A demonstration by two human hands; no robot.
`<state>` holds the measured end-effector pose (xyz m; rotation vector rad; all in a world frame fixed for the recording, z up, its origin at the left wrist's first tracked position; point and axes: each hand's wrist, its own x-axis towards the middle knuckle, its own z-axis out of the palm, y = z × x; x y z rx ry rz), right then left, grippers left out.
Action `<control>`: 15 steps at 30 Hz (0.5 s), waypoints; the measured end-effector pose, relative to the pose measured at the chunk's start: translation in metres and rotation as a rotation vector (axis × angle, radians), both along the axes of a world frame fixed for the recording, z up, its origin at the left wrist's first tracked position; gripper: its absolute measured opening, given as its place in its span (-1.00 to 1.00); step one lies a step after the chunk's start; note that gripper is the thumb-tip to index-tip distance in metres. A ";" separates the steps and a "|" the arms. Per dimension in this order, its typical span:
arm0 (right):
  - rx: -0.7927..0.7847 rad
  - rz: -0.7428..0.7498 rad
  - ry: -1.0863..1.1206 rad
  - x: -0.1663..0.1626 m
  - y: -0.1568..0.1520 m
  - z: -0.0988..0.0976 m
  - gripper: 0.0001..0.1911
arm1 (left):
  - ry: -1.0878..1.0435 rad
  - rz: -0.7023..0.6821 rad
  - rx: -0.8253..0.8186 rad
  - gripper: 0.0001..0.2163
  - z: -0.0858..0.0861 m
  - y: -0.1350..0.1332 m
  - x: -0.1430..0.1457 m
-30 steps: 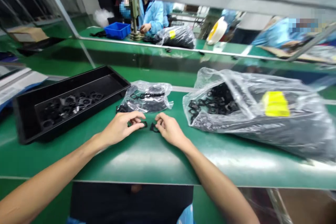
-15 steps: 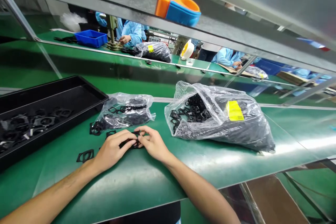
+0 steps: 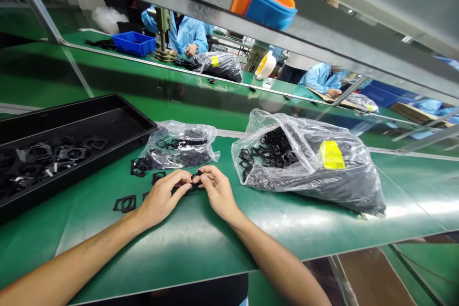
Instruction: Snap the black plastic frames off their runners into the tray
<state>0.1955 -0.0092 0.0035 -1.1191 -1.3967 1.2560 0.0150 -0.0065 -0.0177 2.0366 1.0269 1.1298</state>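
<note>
Pinching small black plastic frames (image 3: 195,184) together, the left hand (image 3: 161,197) and right hand (image 3: 218,192) meet at the fingertips on the green workbench (image 3: 172,253); a clear plastic bag (image 3: 179,146) of frames lies just beyond; a black tray (image 3: 107,100) sits left.

Two bare forearms, the left forearm (image 3: 71,265) and the right forearm (image 3: 274,267), reach in from the lower corners and angle towards each other. The left hand (image 3: 161,197) and the right hand (image 3: 218,192) sit close together, backs upward, wrists gently bent. The fingers of both curl downward and inward, their tips meeting almost at the centre, just beside one another.
</note>
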 end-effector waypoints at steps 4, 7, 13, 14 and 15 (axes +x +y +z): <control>0.013 -0.014 -0.054 0.001 -0.001 0.005 -0.83 | -0.035 0.036 0.038 -0.88 0.002 -0.002 0.001; 0.075 -0.063 -0.178 0.002 -0.001 0.010 -0.89 | -0.046 0.053 0.104 -0.89 0.005 -0.003 0.000; -0.088 -0.076 -0.011 -0.001 0.004 0.012 -0.76 | -0.067 0.127 0.192 -0.90 0.008 0.002 -0.003; -0.114 -0.083 0.028 -0.002 0.004 0.012 -0.73 | -0.077 0.152 0.218 -0.91 0.009 0.003 -0.004; -0.134 -0.087 0.054 -0.003 0.005 0.013 -0.70 | -0.087 0.173 0.246 -0.91 0.010 0.004 -0.004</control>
